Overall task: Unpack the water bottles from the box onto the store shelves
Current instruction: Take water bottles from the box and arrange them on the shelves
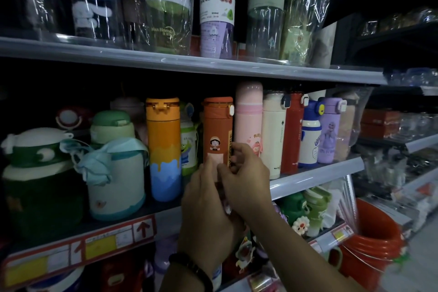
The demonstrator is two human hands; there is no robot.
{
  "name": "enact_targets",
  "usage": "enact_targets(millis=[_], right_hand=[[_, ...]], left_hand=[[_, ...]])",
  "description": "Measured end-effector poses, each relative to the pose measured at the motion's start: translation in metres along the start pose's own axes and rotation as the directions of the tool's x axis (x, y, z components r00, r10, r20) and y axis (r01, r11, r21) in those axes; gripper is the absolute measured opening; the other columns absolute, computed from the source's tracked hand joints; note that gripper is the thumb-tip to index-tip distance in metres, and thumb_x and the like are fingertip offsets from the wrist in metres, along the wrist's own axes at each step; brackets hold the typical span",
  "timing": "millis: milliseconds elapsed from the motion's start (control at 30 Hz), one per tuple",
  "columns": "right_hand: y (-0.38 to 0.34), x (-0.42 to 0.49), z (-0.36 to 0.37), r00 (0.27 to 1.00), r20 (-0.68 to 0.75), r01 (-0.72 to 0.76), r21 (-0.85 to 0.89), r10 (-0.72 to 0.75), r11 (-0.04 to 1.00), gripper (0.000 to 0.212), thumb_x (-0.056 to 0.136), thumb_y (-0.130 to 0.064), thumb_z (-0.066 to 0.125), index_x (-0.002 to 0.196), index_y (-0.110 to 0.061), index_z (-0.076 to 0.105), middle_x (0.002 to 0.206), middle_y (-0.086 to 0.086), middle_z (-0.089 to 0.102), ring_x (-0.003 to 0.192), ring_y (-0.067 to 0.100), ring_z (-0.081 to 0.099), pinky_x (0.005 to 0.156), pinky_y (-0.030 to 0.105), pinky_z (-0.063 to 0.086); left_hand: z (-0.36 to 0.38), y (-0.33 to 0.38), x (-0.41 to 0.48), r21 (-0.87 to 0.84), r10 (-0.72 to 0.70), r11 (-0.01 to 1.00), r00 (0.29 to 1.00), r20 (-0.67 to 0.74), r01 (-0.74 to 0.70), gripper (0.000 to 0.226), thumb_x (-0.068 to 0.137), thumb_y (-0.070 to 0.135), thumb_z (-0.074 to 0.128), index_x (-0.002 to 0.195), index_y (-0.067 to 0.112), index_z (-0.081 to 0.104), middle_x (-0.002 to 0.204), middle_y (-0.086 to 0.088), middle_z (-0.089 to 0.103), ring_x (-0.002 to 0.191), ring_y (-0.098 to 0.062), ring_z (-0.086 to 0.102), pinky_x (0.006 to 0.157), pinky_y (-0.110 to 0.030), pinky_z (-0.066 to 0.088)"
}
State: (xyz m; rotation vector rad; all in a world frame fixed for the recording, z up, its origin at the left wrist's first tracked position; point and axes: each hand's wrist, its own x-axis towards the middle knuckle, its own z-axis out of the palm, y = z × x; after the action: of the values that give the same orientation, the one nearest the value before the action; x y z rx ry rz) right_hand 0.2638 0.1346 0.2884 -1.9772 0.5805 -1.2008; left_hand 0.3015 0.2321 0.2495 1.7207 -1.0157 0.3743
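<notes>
The orange bottle (217,130) stands upright in the middle shelf (315,176) row, just beside the pink bottle (248,121); left hand (203,199) and right hand (248,178) both curl their fingers (238,149) round its lower body; judged rigid, smooth, probably light; grip mid-body.

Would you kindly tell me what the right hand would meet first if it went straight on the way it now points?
The right hand points up-left at the orange-brown bottle, which its curled fingers appear to touch; the pink bottle stands just beside it, depth unclear.
</notes>
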Motion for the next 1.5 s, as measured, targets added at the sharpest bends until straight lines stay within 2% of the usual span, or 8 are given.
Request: enact_targets(millis=[100,233,367,567,833,1167,1267,1500], right_hand=[[0.001,0.0,-0.002,0.999,-0.045,-0.03,-0.029,0.029,0.999,0.042,0.092,-0.024,0.076,0.131,-0.029,0.062,0.112,-0.014,0.07,0.102,0.006,0.066,0.092,0.026,0.055],[0.006,0.001,-0.004,0.995,-0.093,-0.048,-0.038,0.044,0.998,0.036,0.09,-0.028,0.079,0.122,-0.029,0.063,0.11,-0.012,0.071,0.097,0.001,0.066,0.082,0.012,0.05],[0.009,0.0,-0.001,0.993,-0.114,-0.028,-0.073,0.02,0.997,0.032,0.091,-0.031,0.078,0.12,-0.03,0.064,0.11,-0.012,0.071,0.099,0.005,0.067,0.091,0.026,0.055],[0.01,0.0,-0.004,0.995,-0.089,-0.052,-0.019,0.05,0.998,0.033,0.092,-0.029,0.078,0.121,-0.03,0.063,0.111,-0.012,0.071,0.097,0.001,0.067,0.086,0.017,0.053],[-0.013,-0.009,-0.002,0.984,-0.179,0.034,0.151,-0.006,0.988,0.023,0.088,-0.018,0.075,0.101,-0.033,0.062,0.088,-0.009,0.069,0.078,0.007,0.066,0.077,0.036,0.062],[-0.049,-0.012,0.029,0.984,0.173,-0.032,0.396,-0.04,0.918,0.016,0.098,-0.012,0.065,0.11,-0.023,0.068,0.099,-0.001,0.073,0.094,0.012,0.071,0.086,0.035,0.061],[-0.048,-0.01,0.042,0.964,0.261,-0.153,0.384,0.051,0.91,0.026,0.099,-0.021,0.068,0.124,-0.025,0.063,0.115,-0.001,0.072,0.105,0.012,0.067,0.084,0.024,0.053],[-0.049,-0.004,0.056,0.914,0.386,-0.301,0.437,0.126,0.848,0.045,0.106,-0.029,0.059,0.15,-0.023,0.051,0.127,-0.008,0.061,0.111,0.009,0.059,0.104,0.035,0.048]], left_hand=[[0.003,0.002,0.001,0.035,0.007,0.999,1.0,0.011,-0.007,0.107,0.074,0.048,0.078,0.164,0.026,0.021,0.155,0.013,0.042,0.143,-0.01,0.042,0.117,-0.045,0.042],[0.006,0.002,0.001,0.104,0.026,0.994,0.999,0.035,-0.029,0.109,0.075,0.048,0.079,0.164,0.028,0.018,0.157,0.014,0.04,0.143,-0.012,0.041,0.115,-0.048,0.039],[0.007,0.0,0.001,0.17,0.043,0.984,0.996,0.081,-0.057,0.116,0.078,0.047,0.08,0.165,0.03,0.004,0.164,0.013,0.027,0.147,-0.013,0.033,0.117,-0.045,0.032],[0.008,0.001,0.0,0.177,0.031,0.983,0.994,0.105,-0.049,0.118,0.082,0.047,0.079,0.164,0.029,-0.003,0.168,0.012,0.017,0.152,-0.013,0.023,0.121,-0.044,0.024],[-0.013,0.014,-0.002,-0.046,-0.042,0.998,0.995,0.094,0.047,0.097,0.068,0.051,0.071,0.156,0.035,0.034,0.145,0.013,0.042,0.134,-0.011,0.051,0.113,-0.043,0.046],[-0.059,0.006,-0.021,0.119,-0.024,0.992,0.979,-0.201,0.049,0.087,0.078,0.017,0.084,0.143,0.04,0.031,0.124,0.015,0.029,0.123,-0.02,0.046,0.092,-0.033,0.046],[-0.065,-0.003,-0.019,0.132,-0.033,0.989,0.977,-0.212,0.062,0.084,0.082,0.02,0.081,0.149,0.035,0.032,0.131,0.016,0.028,0.128,-0.014,0.043,0.098,-0.028,0.043],[-0.061,-0.01,-0.025,0.146,-0.076,0.984,0.987,-0.145,0.097,0.093,0.085,0.021,0.078,0.16,0.029,0.023,0.157,0.016,0.019,0.15,-0.017,0.031,0.119,-0.032,0.037]])
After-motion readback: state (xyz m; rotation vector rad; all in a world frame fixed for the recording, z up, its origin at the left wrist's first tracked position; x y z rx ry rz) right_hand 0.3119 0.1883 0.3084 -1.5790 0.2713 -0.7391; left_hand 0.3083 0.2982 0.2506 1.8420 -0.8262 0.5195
